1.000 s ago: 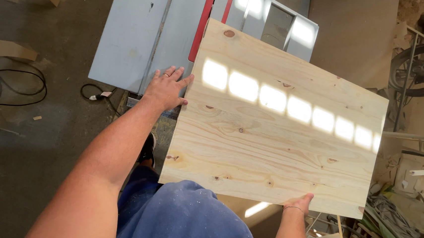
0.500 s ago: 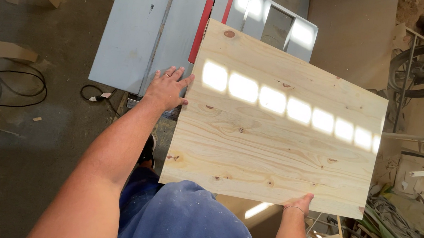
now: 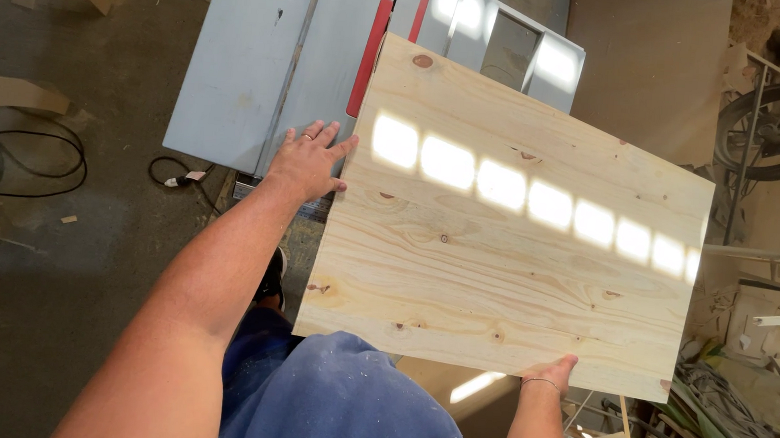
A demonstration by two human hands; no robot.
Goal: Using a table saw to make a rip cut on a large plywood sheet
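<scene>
A wide pale pine board (image 3: 517, 228) with knots and a row of bright sun patches lies tilted over a grey table saw (image 3: 264, 64). My left hand (image 3: 310, 160) grips the board's left edge, fingers spread flat, a ring on one finger. My right hand (image 3: 555, 371) holds the board's near edge from below, only the fingertips showing. A red strip on the saw top (image 3: 372, 62) runs under the board's far left corner.
A black cable (image 3: 37, 162) lies looped on the concrete floor at left, with a plug (image 3: 182, 179) near the saw's base. Wood offcuts (image 3: 5, 91) sit at far left. A wheel (image 3: 767, 126) and scrap strips (image 3: 714, 425) crowd the right side.
The board and both hands have barely moved; the board's far edge has shifted slightly away over the saw top.
</scene>
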